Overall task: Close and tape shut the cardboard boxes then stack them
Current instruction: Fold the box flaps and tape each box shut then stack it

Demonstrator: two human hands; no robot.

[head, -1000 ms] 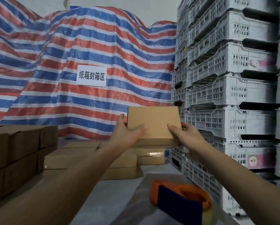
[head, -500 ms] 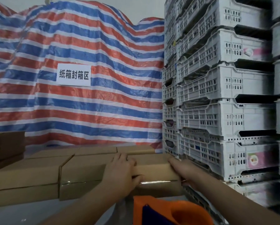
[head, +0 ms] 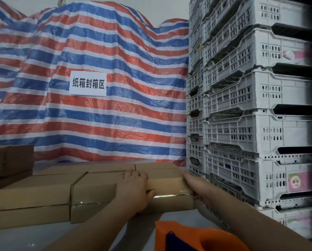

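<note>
A flat taped cardboard box (head: pixel 167 184) lies on top of another box at the right end of a row of stacked boxes. My left hand (head: pixel 133 189) lies over its left part, fingers on the lid and thumb against its front. My right hand (head: pixel 194 184) holds its right end, fingers hidden behind the box. To the left stand two more two-high stacks of boxes (head: pixel 95 189) (head: pixel 34 194). The orange and blue tape dispenser (head: pixel 193 238) lies on the table near me.
A tall stack of white plastic crates (head: pixel 251 109) stands close on the right. A striped red, white and blue tarp (head: pixel 97 51) with a white sign (head: pixel 87 83) hangs behind. More brown boxes (head: pixel 10 160) are piled at the far left on the grey table (head: pixel 34 236).
Both hands brought the box down from mid-air onto the right-hand stack. Since half a second ago it has barely moved, and the view has shifted slightly.
</note>
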